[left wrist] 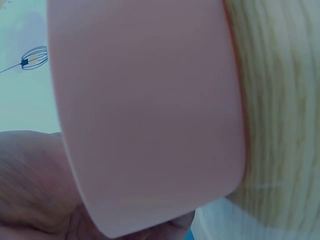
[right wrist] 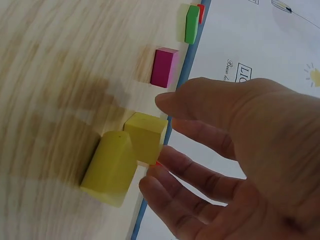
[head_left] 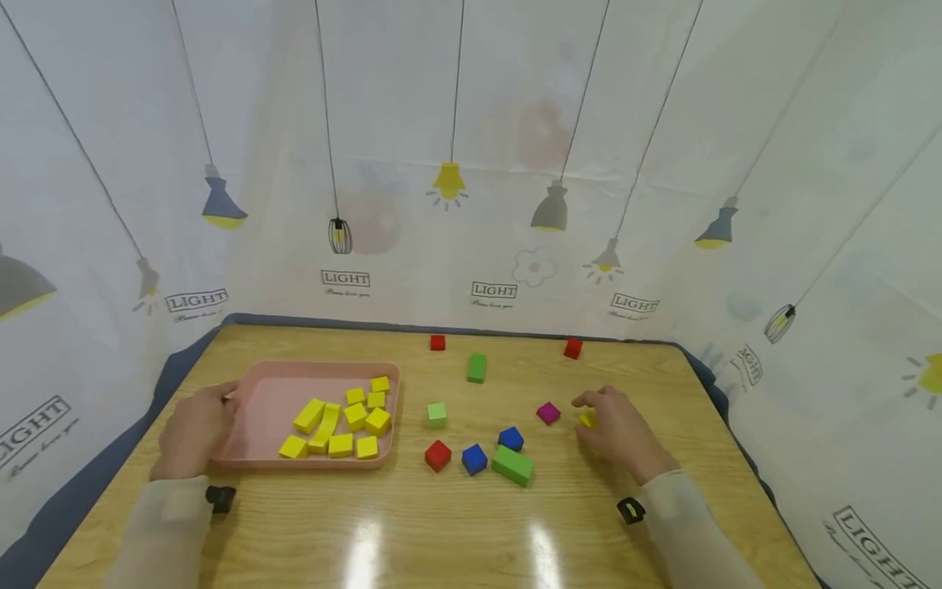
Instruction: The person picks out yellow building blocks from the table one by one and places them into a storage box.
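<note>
At the left end of a pink tray point(head_left: 265, 413), my left hand point(head_left: 195, 432) grips the rim. The left wrist view is mostly filled by the tray's wall point(left wrist: 150, 110), with the palm against its edge and part of the fingers hidden behind it. Several yellow blocks point(head_left: 356, 417) lie in the tray, mostly toward its right end. On the right of the table, my right hand point(head_left: 620, 432) hovers around two yellow blocks, thumb and fingers spread apart. The right wrist view shows a yellow cube point(right wrist: 147, 135) near the fingertips and a longer yellow block point(right wrist: 111, 167) beside it.
A magenta cube point(head_left: 548, 413) sits left of the right hand. Between it and the tray are blue cubes point(head_left: 474, 460), a red cube point(head_left: 437, 456), a green block point(head_left: 513, 465) and a light green cube point(head_left: 437, 415). Farther back stand another green block point(head_left: 477, 368) and red cubes point(head_left: 573, 348).
</note>
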Motion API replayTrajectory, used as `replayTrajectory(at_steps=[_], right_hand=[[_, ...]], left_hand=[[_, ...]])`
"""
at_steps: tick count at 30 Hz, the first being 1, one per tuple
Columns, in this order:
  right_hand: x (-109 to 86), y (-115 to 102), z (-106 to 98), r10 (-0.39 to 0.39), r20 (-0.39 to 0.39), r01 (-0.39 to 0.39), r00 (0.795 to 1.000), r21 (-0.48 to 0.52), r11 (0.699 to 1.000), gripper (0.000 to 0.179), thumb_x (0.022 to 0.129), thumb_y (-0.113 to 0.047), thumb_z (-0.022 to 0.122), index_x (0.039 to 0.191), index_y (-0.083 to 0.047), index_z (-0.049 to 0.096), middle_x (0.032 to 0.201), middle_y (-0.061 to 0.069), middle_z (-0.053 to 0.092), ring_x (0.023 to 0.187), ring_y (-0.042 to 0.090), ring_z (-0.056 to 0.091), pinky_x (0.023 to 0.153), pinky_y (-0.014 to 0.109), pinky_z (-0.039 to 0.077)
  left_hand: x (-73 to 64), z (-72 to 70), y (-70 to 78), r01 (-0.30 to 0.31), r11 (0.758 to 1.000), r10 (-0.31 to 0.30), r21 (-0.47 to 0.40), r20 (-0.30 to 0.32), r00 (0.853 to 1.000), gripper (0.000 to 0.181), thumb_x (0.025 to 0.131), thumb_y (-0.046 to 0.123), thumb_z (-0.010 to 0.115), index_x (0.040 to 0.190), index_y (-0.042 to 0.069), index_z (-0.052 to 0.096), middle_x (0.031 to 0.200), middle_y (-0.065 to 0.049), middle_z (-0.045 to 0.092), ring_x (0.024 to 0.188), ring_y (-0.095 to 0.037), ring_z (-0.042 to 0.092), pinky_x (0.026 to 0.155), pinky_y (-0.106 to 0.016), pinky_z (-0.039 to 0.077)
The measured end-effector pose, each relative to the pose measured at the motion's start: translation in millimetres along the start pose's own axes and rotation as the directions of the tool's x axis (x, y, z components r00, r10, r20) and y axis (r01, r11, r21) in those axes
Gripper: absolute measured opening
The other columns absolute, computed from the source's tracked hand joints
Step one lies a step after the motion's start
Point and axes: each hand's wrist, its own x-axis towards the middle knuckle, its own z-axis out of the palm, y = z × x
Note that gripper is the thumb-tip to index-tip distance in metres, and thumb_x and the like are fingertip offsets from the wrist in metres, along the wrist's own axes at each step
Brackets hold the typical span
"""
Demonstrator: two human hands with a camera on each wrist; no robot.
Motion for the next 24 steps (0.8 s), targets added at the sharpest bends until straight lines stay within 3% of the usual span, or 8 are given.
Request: replayTrajectory(at_steps=[7, 12, 24], right_hand=[[2.0, 4.1, 7.4, 0.008, 0.028, -0.009, 1.000, 0.035, 0.999, 0.034, 0.101, -0.003, 0.087, 0.134, -0.003, 0.082, 0.130, 0.019, 0.076, 0.111, 0.029, 0.070, 0.110, 0.058, 0.064], [1.8, 5.4, 11.1, -0.009, 0.012, 0.009, 1.000, 0.040, 0.999, 0.029, 0.099, 0.001, 0.085, 0.129, -0.001, 0.083, 0.123, 0.017, 0.078, 0.103, 0.025, 0.069, 0.103, 0.053, 0.066], [10.6, -2.9, 10.2, 0.009, 0.014, -0.009, 1.000, 0.026, 1.000, 0.026, 0.101, 0.001, 0.084, 0.127, 0.000, 0.084, 0.120, 0.015, 0.079, 0.100, 0.024, 0.069, 0.099, 0.049, 0.066]], left_hand=[[0.1, 0.4, -7.1, -0.020, 1.000, 0.020, -0.007, 0.011, 1.000, 0.054, 0.122, 0.021, 0.051, 0.173, 0.001, 0.048, 0.163, -0.039, 0.058, 0.121, -0.052, 0.066, 0.080, -0.052, 0.051], [-0.4, 1.1, -7.6, -0.045, 0.999, 0.045, -0.005, 0.008, 0.999, 0.054, 0.122, 0.021, 0.053, 0.171, -0.002, 0.049, 0.157, -0.039, 0.063, 0.112, -0.048, 0.066, 0.079, -0.049, 0.051], [2.3, -0.4, -3.1, -0.001, 1.000, 0.002, -0.025, 0.022, 1.000, 0.055, 0.123, 0.022, 0.052, 0.173, 0.000, 0.047, 0.160, -0.038, 0.062, 0.111, -0.045, 0.064, 0.075, -0.044, 0.047]])
